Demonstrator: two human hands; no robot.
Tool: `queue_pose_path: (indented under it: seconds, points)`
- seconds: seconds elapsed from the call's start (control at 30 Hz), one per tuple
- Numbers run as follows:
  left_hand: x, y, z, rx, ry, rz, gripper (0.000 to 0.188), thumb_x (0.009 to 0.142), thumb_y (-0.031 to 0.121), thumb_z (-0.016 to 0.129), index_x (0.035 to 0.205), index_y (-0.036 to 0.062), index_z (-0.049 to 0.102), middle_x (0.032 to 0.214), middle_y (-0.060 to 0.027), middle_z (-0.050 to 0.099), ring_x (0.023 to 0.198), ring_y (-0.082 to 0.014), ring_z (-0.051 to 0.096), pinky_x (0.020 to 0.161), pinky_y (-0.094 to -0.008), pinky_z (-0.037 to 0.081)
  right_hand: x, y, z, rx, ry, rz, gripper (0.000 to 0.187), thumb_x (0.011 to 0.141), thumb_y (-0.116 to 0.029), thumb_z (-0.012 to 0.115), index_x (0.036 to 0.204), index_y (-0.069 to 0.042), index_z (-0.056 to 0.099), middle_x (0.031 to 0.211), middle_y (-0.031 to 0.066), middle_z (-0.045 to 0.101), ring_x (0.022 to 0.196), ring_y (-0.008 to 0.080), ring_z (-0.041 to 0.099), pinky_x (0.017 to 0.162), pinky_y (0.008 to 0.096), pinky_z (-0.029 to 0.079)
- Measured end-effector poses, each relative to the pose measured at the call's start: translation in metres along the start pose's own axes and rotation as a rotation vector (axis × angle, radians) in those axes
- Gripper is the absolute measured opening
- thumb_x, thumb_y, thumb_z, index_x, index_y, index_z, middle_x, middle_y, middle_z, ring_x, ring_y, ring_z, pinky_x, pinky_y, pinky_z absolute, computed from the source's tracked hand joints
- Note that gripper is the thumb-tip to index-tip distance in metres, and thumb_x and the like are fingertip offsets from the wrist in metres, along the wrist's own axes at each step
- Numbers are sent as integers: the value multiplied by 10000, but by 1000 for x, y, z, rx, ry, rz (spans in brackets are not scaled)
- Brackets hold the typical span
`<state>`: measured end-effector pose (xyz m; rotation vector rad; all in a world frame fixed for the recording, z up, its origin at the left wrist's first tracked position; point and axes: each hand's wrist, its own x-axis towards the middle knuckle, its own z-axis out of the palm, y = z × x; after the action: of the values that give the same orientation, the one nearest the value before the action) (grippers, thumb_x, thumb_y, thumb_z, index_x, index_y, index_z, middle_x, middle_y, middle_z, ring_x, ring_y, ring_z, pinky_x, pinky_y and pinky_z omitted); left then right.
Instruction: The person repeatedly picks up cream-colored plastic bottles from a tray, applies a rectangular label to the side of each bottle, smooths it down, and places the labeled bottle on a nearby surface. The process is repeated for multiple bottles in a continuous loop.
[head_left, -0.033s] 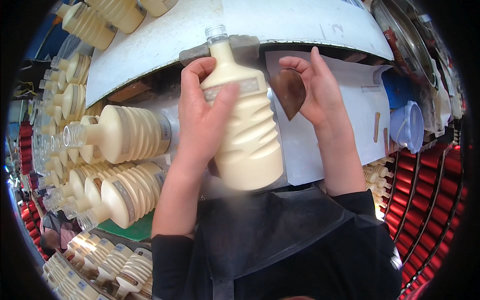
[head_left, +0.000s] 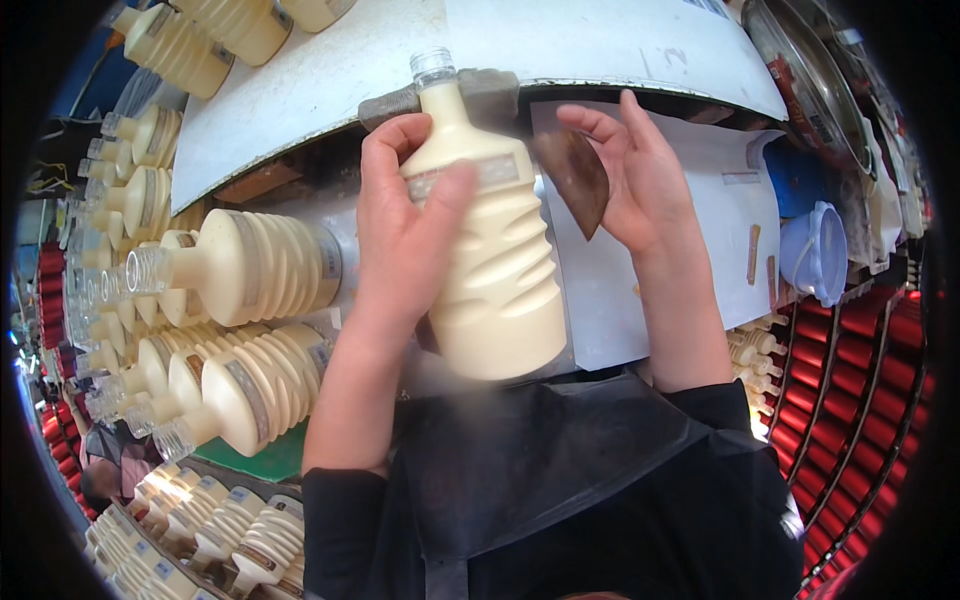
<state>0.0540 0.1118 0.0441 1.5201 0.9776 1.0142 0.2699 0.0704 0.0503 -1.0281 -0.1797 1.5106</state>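
Note:
A cream bottle (head_left: 495,290) with wavy ridges and a clear threaded neck lies in front of me, its neck pointing away and resting on a grey padded support (head_left: 490,97). My left hand (head_left: 400,200) wraps its left side near the shoulder, the thumb blurred over the pale label band (head_left: 497,172). To the right of the bottle, my right hand (head_left: 640,185) holds a thin, glossy brown piece (head_left: 575,180) with a curved edge and a pointed lower end. Its exact kind I cannot tell. Some fingers behind the piece are hidden.
Similar bottles (head_left: 270,270) lie stacked at the left. A white board (head_left: 330,75) spans the far side, and a white sheet (head_left: 690,250) lies at the right. Beyond the sheet are a pale blue bucket (head_left: 815,255) and racks of red cylinders (head_left: 850,390).
My right hand has shifted very slightly, and the brown piece has turned a little and moved slightly left. The bottle and my left hand stay in place.

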Motion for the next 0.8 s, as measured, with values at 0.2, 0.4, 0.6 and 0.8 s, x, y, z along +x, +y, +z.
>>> queue_pose_path:
  seconds: [0.2,0.4,0.6,0.8]
  points:
    - [0,-1,0,-197,13,-4,423,1052,264,554,1353,-20,461,1295,-131,540,1161,-186,524,1037,-329,425,-20,22,43,-627,-128,-665,345,962,-38,612,1304,-8,578,1237,94,638,1133,188,623,1013,299,489]
    - [1,-8,-2,-63,-10,32,424,1048,267,576,1341,-24,478,1294,-148,561,1194,-215,531,1056,-343,420,-12,38,39,-1189,143,-1166,270,963,-55,586,1229,-9,595,1156,127,593,1077,248,598,961,343,483]
    - [-1,-9,-3,-55,-3,-3,483,1028,273,603,1380,-21,451,1318,-163,554,1213,-230,534,1065,-347,421,1,32,21,-1075,200,-1069,353,927,-75,647,1255,8,545,1193,168,592,1135,311,587,980,396,479]
    - [-29,-7,-4,-302,-9,-197,689,957,226,656,1502,5,297,1400,-159,494,1266,-235,516,1105,-377,416,-11,28,19,-752,-23,-969,384,863,-53,780,1221,-3,650,1113,95,703,999,152,671,872,277,543]
